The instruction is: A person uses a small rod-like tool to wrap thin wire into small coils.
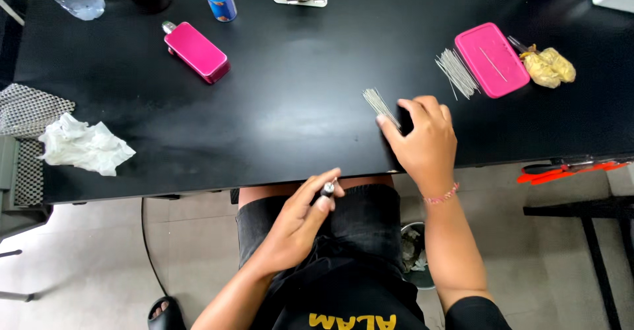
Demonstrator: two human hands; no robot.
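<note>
We look down on a pale tiled floor and a wide black counter (264,105), and we place everything else by that counter. Over its near edge sit our two hands: the right hand (426,142) rests on the counter's near right part, fingers curled around the lower end of a small bundle of thin metal pins (378,103) that fans up and away from the thumb. The left hand (300,221) hangs just off the counter's near edge above our dark shorts, pinching a small dark, silver-tipped piece (327,189) between thumb and forefinger; what it is we cannot tell. Toward the counter's far right lies a pink rectangular lid (492,59), with a second, looser heap of pins (457,72) just beside its left edge and a crumpled yellow wad (548,66) on its right. A magenta flat case (197,51) lies far left of centre, and a crumpled white tissue (84,146) sits at the near left corner.
</note>
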